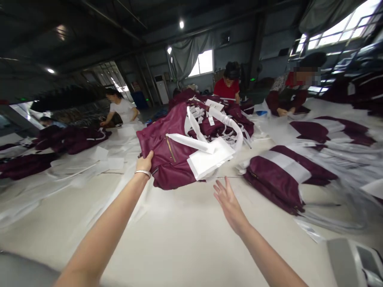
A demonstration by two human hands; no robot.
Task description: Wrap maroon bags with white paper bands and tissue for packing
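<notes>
A maroon bag (179, 125) with a slanted zip is tilted above the pale table. My left hand (145, 163) grips its lower left edge, thumb on the front, and wears a bracelet at the wrist. White wrapping (191, 143) covers the bag's strap, and white sheets (211, 157) lie against its right side. Below those sheets, my right hand (226, 197) is held over the table with its fingers spread, touching nothing.
Folded maroon bags with white bands (277, 171) lie at the right, beside clear plastic (347, 207). A grey device (344, 259) stands at the lower right. More maroon bags (73, 137) are at the left. Several people work across the table (179, 239).
</notes>
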